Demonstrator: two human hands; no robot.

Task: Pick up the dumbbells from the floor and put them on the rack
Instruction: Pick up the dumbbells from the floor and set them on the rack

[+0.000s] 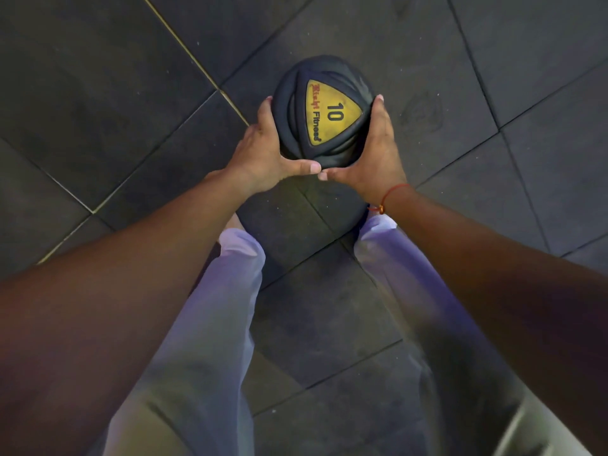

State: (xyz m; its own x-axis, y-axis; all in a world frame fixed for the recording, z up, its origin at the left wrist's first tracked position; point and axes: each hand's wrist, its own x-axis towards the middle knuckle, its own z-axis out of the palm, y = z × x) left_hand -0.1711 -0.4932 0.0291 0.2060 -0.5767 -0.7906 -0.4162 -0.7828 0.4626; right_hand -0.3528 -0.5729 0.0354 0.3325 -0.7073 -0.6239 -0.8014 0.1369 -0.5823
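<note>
**Over dark floor tiles: one dumbbell, two-handed hold**

Left hand (263, 149): fingers spread, palm pressed to the left flank of the black rubber dumbbell with yellow triangular "10" label (324, 110), seen end-on between both hands. Right hand (378, 149): mirrored, thumbs nearly touching. Risk: palm-only squeeze may slip; feet below. Rack not visible.

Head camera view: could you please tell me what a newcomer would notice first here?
A black rubber dumbbell stood on end sits centre frame, its yellow triangular label reading 10. The left hand and right hand cup its sides, thumbs nearly meeting. A red string bracelet circles the right wrist above dark floor tiles.
</note>
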